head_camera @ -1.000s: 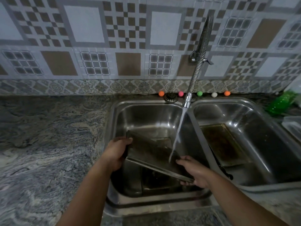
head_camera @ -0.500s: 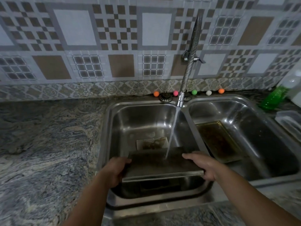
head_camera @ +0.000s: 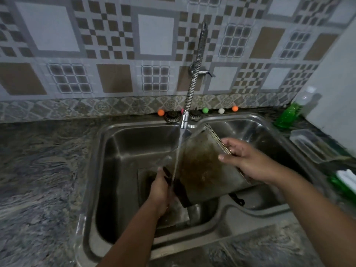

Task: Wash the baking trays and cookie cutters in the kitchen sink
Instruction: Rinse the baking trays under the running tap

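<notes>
The baking tray is now tipped up steeply over the sink divider instead of held flat, gripped at its edges by the left hand and right hand, so the browned grime gets rinsed by the faucet stream, scrubbing probably still needed.

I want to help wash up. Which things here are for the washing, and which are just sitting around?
For the washing:
- baking tray, tilted under the water, held by the left hand and right hand
- tap, running
- sink

Just sitting around:
- green bottle
- coloured balls behind the sink
- clear plastic box
</notes>
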